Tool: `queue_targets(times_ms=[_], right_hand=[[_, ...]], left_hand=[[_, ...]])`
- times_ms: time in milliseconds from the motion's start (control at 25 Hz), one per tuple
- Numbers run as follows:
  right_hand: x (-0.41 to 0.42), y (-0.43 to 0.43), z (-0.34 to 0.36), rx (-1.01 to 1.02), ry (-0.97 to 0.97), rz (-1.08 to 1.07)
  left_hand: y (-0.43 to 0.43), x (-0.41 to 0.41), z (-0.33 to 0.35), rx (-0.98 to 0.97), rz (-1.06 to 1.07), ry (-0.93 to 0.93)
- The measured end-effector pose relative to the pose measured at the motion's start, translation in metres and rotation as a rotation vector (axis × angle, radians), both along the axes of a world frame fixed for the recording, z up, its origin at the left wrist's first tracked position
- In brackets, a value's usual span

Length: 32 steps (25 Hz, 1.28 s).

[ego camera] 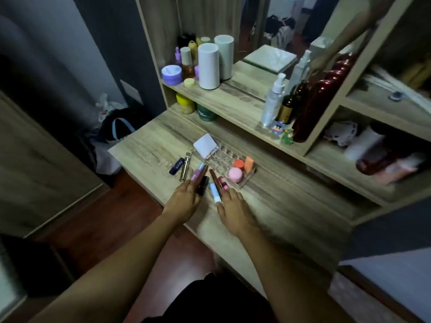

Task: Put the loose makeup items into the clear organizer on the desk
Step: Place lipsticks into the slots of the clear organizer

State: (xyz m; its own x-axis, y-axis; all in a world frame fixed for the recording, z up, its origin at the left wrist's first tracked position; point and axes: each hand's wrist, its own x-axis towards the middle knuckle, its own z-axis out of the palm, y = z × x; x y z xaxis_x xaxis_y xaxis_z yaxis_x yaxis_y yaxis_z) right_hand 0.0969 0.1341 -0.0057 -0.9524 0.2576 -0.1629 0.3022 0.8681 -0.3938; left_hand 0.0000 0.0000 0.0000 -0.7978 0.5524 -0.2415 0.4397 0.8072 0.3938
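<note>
The clear organizer stands on the wooden desk. It holds a white palette, a pink jar, a red-lidded pot and an orange sponge. Loose items lie in front of it: a blue Nivea stick, a clear tube, a pink gloss, a black lipstick, a light-blue stick, a brown tube and a pink-capped tube. My left hand rests flat with fingertips at the pink gloss and black lipstick. My right hand touches the light-blue stick.
A shelf above the desk carries white cylinders, a purple jar, a spray bottle and a dark red bottle. A mirror stands behind. Bags lie on the floor left of the desk.
</note>
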Motion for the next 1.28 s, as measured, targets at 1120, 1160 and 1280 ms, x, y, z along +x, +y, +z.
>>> queue_targets(times_ms=[1120,1160,1280], right_hand=[[-0.092,0.015,-0.020,0.134,-0.165,0.001],[-0.093,0.016,-0.021,0.142,-0.172,0.009],[-0.093,0.016,-0.022,0.147,-0.178,0.021]], left_hand=[[0.033,-0.043,-0.041,0.002,0.171,0.010],[0.033,-0.043,-0.042,0.007,0.173,0.006],[0.035,-0.043,-0.043,0.015,0.192,-0.001]])
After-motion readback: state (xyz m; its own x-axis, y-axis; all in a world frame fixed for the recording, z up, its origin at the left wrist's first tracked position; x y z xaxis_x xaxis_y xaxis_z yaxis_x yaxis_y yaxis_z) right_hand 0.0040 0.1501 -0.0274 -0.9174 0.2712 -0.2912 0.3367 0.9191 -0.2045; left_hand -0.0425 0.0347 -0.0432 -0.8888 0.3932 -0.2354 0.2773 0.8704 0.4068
